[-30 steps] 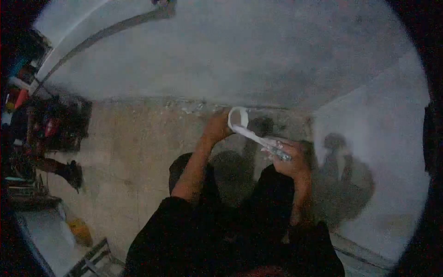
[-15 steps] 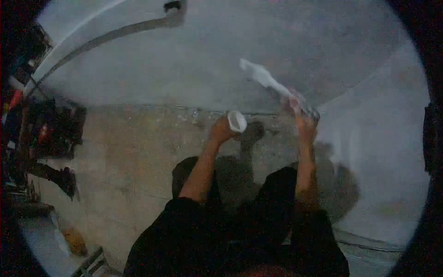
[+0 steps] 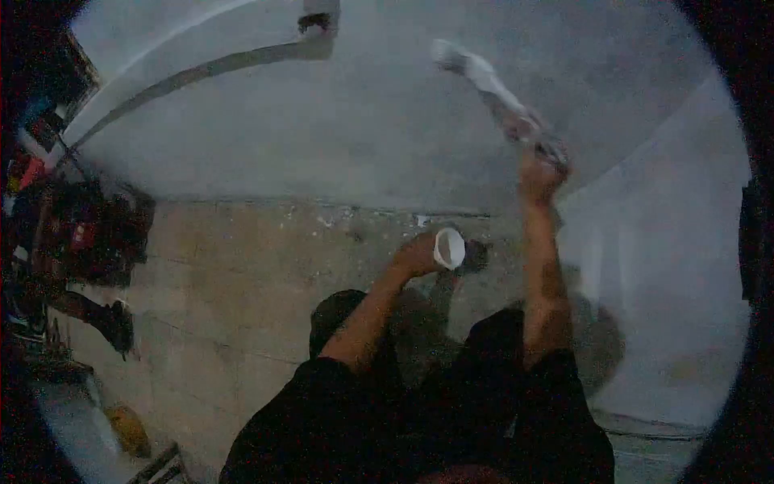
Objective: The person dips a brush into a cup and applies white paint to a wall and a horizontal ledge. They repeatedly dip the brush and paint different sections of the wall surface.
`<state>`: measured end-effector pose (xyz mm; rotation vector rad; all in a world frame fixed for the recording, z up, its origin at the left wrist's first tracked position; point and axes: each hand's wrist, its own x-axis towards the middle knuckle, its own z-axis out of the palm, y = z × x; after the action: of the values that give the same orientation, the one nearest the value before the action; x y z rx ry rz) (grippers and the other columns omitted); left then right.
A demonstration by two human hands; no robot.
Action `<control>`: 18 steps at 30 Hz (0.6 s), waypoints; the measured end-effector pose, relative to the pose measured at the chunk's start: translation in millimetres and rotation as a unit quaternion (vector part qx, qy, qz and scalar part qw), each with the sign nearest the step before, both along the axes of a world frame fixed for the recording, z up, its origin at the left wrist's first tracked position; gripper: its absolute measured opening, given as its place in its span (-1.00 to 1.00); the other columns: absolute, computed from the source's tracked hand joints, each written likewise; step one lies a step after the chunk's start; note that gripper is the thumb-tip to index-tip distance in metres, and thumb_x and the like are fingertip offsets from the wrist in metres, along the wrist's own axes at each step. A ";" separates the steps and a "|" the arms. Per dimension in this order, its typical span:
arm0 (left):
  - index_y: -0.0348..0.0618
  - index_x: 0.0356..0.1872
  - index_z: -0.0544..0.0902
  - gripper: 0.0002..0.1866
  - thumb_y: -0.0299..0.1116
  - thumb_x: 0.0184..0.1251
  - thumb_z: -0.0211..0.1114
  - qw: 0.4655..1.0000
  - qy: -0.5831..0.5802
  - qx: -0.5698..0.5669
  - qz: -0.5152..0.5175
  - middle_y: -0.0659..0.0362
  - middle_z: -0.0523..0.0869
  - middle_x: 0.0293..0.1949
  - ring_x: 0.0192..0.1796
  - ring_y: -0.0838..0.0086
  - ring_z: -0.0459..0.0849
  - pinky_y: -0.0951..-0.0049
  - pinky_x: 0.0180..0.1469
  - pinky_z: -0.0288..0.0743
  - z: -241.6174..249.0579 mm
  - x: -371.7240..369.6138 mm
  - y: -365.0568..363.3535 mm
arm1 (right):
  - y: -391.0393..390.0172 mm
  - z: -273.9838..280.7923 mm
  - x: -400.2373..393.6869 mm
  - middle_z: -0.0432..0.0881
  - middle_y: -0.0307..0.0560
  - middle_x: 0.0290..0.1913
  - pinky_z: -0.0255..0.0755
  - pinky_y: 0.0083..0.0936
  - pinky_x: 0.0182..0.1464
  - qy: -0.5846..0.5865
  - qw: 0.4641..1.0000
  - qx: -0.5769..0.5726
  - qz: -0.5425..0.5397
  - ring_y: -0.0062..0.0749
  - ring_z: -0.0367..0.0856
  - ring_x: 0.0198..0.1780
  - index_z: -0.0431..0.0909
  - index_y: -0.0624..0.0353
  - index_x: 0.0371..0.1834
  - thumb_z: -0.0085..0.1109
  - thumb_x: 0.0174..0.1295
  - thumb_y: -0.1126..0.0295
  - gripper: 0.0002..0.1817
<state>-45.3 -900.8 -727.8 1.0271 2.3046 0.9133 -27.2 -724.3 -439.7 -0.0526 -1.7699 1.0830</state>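
Observation:
My left hand (image 3: 415, 256) is wrapped round a small white cup (image 3: 450, 248), low over the floor near the foot of the wall. The cup's open mouth faces me, and I cannot make out what is inside. Up against or close to the grey wall, my right hand (image 3: 538, 160) grips a long pale tool (image 3: 490, 82). It is blurred and whitish, and points up and to the left from the fist. Its kind is not clear, nor whether its far end touches the wall.
The wall (image 3: 363, 121) meets a tan floor (image 3: 218, 274) flecked with white spots. A pale side wall (image 3: 653, 282) rises at right. A dark box-like fitting (image 3: 314, 24) sits at the top. Dark and red clutter (image 3: 81, 226) stands at left, near a yellowish object (image 3: 127, 430).
My right hand and the tool have moved up the wall, the arm stretching farther out. My left hand and the cup have shifted right and slightly down in view.

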 end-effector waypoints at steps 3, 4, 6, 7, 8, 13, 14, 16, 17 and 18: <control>-0.15 0.50 0.30 0.08 0.20 0.02 0.58 0.999 -0.020 -0.025 -0.043 -0.10 0.48 0.42 0.40 -0.02 0.51 -0.03 0.43 0.38 -20.8 -1.4 3.0 | 91.1 -47.2 35.4 0.81 -0.01 -0.10 0.64 -0.39 0.00 0.033 0.986 0.141 -0.085 -0.36 0.78 -0.14 0.71 0.37 0.03 0.31 0.37 0.41 -0.72; -0.18 0.33 0.47 -0.12 0.14 0.06 0.53 0.999 0.001 0.013 -0.041 -0.12 0.58 0.28 0.29 -0.03 0.59 0.00 0.35 0.45 -33.5 -0.7 7.5 | 133.5 -68.2 49.6 0.81 0.00 -0.10 0.64 -0.38 -0.01 -0.007 0.962 0.208 -0.176 -0.34 0.78 -0.14 0.71 0.39 0.03 0.30 0.38 0.40 -0.72; -0.21 0.15 0.63 -0.31 0.07 0.09 0.48 0.997 0.025 0.056 -0.040 -0.14 0.68 0.15 0.17 -0.05 0.66 0.03 0.27 0.53 -43.8 -4.2 13.2 | 166.5 -82.5 67.0 0.81 0.03 -0.08 0.63 -0.35 -0.02 0.007 0.962 0.146 -0.230 -0.31 0.79 -0.13 0.70 0.42 0.05 0.22 0.42 0.40 -0.70; -0.22 0.14 0.63 -0.31 0.08 0.09 0.49 0.996 0.012 0.074 -0.039 -0.15 0.68 0.15 0.17 -0.05 0.66 0.03 0.27 0.53 -66.4 -7.5 16.4 | 155.5 -66.1 80.3 0.81 0.04 -0.07 0.63 -0.34 -0.03 0.057 0.982 0.064 -0.170 -0.30 0.79 -0.13 0.70 0.42 0.06 0.20 0.43 0.41 -0.70; -0.22 0.14 0.63 -0.30 0.09 0.09 0.49 0.995 0.002 0.091 -0.035 -0.15 0.68 0.14 0.17 -0.05 0.66 0.03 0.26 0.53 -95.3 -15.5 20.0 | 143.0 -48.3 93.8 0.81 0.05 -0.07 0.63 -0.33 -0.03 0.117 0.987 -0.017 -0.111 -0.30 0.79 -0.13 0.69 0.42 0.07 0.17 0.44 0.41 -0.70; -0.23 0.14 0.62 -0.27 0.14 0.08 0.50 0.996 -0.004 0.076 -0.046 -0.15 0.69 0.12 0.16 -0.04 0.66 0.04 0.25 0.54 -85.3 -8.1 33.2 | 118.5 -24.8 90.4 0.81 0.06 -0.06 0.62 -0.31 -0.01 0.160 0.969 -0.062 -0.180 -0.28 0.79 -0.07 0.67 0.43 0.11 0.11 0.47 0.40 -0.67; -0.23 0.16 0.61 -0.25 0.16 0.08 0.50 0.997 0.030 0.009 -0.069 -0.15 0.69 0.12 0.17 -0.04 0.66 0.04 0.25 0.54 -47.1 0.8 32.6 | 108.2 -22.4 83.3 0.81 0.07 -0.06 0.62 -0.30 0.00 0.199 0.968 -0.046 -0.144 -0.27 0.79 -0.07 0.67 0.43 0.11 0.10 0.48 0.40 -0.67; -0.18 0.29 0.52 -0.13 0.15 0.02 0.56 0.997 -0.024 0.013 -0.065 -0.11 0.61 0.24 0.27 -0.04 0.59 0.02 0.34 0.47 -19.6 5.5 32.1 | 58.7 -8.3 55.6 0.79 0.09 -0.03 0.63 -0.28 0.00 0.088 0.970 0.068 -0.214 -0.23 0.79 -0.04 0.66 0.41 0.14 0.09 0.47 0.40 -0.66; -0.13 0.43 0.43 0.00 0.14 -0.04 0.62 0.995 -0.078 0.019 -0.065 -0.08 0.53 0.37 0.37 -0.03 0.52 -0.01 0.43 0.39 -16.9 8.1 33.6 | 57.4 -21.0 36.0 0.79 0.11 -0.01 0.63 -0.28 0.02 0.130 0.959 0.174 -0.185 -0.22 0.78 -0.05 0.65 0.40 0.16 0.09 0.45 0.41 -0.65; -0.13 0.43 0.43 0.00 0.14 -0.04 0.62 0.995 -0.080 0.018 -0.060 -0.08 0.53 0.37 0.37 -0.03 0.52 -0.01 0.43 0.39 -22.6 9.1 38.5 | 56.2 -34.2 15.6 0.78 0.13 0.01 0.64 -0.27 0.04 0.173 0.933 0.277 -0.153 -0.21 0.78 -0.06 0.64 0.38 0.18 0.09 0.44 0.42 -0.64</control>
<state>-36.1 -862.3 -750.4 1.0551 2.0789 0.9566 -11.5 -668.1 -473.9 0.1923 -1.6160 0.3201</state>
